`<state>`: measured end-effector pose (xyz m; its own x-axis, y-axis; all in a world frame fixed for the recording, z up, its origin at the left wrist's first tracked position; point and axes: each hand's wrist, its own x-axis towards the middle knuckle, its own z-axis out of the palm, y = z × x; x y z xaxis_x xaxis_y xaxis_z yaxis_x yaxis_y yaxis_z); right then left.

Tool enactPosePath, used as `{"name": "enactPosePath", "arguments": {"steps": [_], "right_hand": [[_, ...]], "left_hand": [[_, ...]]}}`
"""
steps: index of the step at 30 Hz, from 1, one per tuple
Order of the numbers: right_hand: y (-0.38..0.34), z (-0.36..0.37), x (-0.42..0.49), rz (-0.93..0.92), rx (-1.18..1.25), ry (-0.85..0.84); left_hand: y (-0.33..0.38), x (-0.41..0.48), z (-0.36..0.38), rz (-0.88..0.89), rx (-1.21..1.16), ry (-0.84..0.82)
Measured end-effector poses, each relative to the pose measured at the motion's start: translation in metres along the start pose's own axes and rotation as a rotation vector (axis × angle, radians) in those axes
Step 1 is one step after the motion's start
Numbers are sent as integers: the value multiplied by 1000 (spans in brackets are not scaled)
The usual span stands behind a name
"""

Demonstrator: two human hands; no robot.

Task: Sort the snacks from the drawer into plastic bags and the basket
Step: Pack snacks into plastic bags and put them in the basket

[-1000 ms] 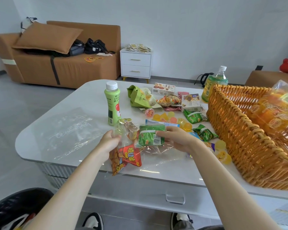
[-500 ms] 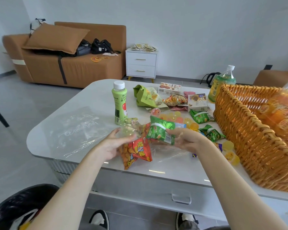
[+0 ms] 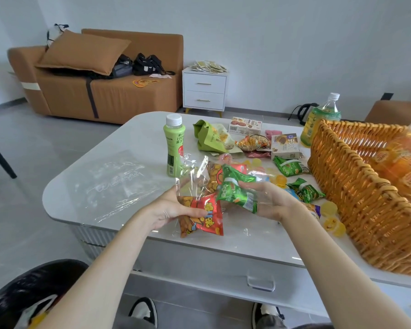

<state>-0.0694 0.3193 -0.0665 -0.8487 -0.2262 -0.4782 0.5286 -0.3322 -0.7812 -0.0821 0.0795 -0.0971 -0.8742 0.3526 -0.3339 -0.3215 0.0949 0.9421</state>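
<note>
My left hand (image 3: 169,211) holds a clear plastic bag (image 3: 195,179) above the white table (image 3: 138,138); its thumb presses on a red-and-orange snack packet (image 3: 203,220) inside the bag. My right hand (image 3: 274,201) grips a green snack packet (image 3: 235,191) at the bag's opening. More green packets (image 3: 292,167) and yellow jelly cups (image 3: 329,207) lie between my hands and the wicker basket (image 3: 356,186) at the right. The basket contains a bag of orange snacks (image 3: 406,160).
A second clear bag (image 3: 114,181) lies flat on the table's left part. A green drink bottle (image 3: 173,146) stands behind my hands, a larger bottle (image 3: 320,119) beside the basket. Snack boxes (image 3: 244,125) and a green pouch (image 3: 211,138) sit farther back. The drawer handle (image 3: 261,282) is below the table edge.
The green packet has tilted and moved further into the bag's mouth. My left hand has shifted its hold, with the thumb now over the red packet. The camera view drifted left.
</note>
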Motion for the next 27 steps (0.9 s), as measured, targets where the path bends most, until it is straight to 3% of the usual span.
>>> {"name": "enactPosePath", "arguments": {"steps": [2,5,7,10,13,16,19,22,24,27], "right_hand": [[1,3,-3,-36,16,-36],[1,9,-4,-122,-325,55],[1,13,-5,-112,-442,21],[4,11,2,-100,-539,-33],[7,12,1,-211,-372,-60],[7,12,1,-346,-216,17],[10,14,2,-304,-453,-3],[14,15,4,-292,-689,-68],[14,21,3,-385,-678,-59],[14,27,3,-672,-762,115]], "left_hand": [[1,-2,2,-25,18,-18],[-1,-2,9,22,199,-6],[-1,-1,10,16,209,-22],[-1,-1,7,4,58,-101],[2,-3,-2,3,-173,-172],[14,-5,4,41,-202,3],[17,-4,12,-10,-302,134],[16,-3,12,26,-228,29],[10,1,12,107,-176,-33],[9,4,16,170,-193,61]]}}
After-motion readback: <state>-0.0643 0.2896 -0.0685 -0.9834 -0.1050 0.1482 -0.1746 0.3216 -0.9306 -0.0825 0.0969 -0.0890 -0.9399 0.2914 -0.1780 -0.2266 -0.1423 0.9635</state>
